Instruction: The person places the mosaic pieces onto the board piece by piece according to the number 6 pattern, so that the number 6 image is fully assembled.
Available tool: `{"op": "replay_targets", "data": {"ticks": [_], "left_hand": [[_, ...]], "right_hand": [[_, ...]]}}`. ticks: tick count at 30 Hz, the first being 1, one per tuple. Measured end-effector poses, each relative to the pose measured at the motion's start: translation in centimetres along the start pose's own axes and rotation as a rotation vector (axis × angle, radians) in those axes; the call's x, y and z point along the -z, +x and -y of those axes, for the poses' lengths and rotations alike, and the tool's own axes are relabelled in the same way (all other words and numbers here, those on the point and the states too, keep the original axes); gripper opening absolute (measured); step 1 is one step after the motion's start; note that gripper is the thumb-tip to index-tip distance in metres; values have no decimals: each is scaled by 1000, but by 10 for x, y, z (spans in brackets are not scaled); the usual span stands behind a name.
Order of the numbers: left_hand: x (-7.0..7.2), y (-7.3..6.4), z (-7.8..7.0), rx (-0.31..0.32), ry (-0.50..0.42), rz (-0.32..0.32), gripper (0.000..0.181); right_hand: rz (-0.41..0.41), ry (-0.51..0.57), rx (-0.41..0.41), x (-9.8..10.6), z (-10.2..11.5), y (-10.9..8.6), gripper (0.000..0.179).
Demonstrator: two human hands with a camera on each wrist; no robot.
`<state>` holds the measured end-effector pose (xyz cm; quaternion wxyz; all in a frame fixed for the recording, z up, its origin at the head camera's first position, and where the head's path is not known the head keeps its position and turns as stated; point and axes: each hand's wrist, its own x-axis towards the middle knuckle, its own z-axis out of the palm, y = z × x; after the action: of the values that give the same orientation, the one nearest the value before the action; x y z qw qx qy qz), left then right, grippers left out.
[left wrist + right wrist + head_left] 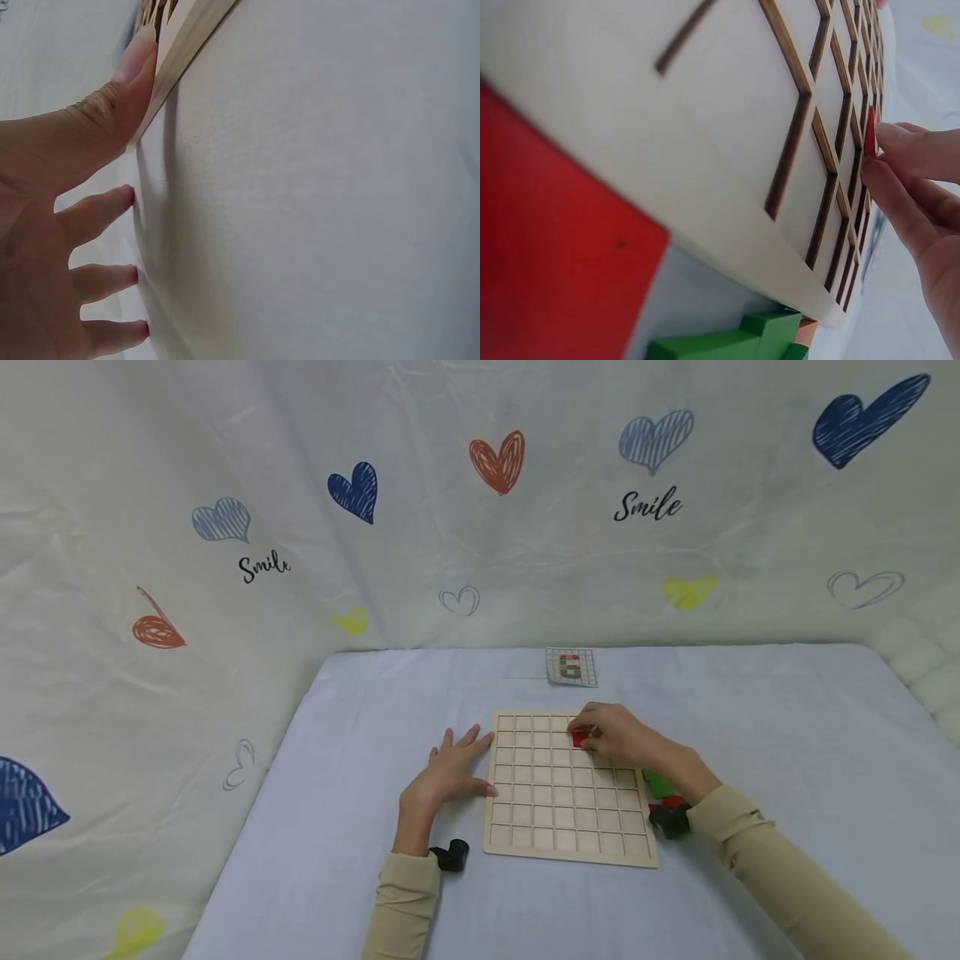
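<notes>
A square wooden grid board (555, 793) lies flat on the table, its cells divided by thin raised strips. Near its far edge my right hand (618, 735) pinches a small red square tile (579, 739) between thumb and fingers, right at a cell in the upper rows. The right wrist view shows the red tile (870, 131) edge-on, low over the grid. My left hand (452, 770) is spread along the board's left side, with the thumb (139, 64) touching the board's edge and the other fingertips on the cloth.
Beside the board's right edge lie green blocks (658, 783) and red blocks (673, 802), partly hidden by the right wrist. A small printed card (572, 667) with a gridded colour pattern lies beyond the board. A white cloth (360, 718) covers the table.
</notes>
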<state>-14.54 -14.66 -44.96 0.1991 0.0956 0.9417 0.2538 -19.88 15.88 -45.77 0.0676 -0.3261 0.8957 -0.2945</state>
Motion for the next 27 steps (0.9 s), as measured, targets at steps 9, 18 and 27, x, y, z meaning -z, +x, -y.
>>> {"op": "replay_targets", "data": {"ticks": [9, 18, 27], "left_hand": [[1, 0, 1, -9, -4, 9, 90], [2, 1, 1, -10, 5, 27, 89], [1, 2, 0, -8, 17, 29, 90]], "right_hand": [[-31, 42, -11, -3, -1, -5, 23], [-107, 43, -26, 7, 0, -23, 18], [-116, 21, -77, 24, -5, -52, 23]]}}
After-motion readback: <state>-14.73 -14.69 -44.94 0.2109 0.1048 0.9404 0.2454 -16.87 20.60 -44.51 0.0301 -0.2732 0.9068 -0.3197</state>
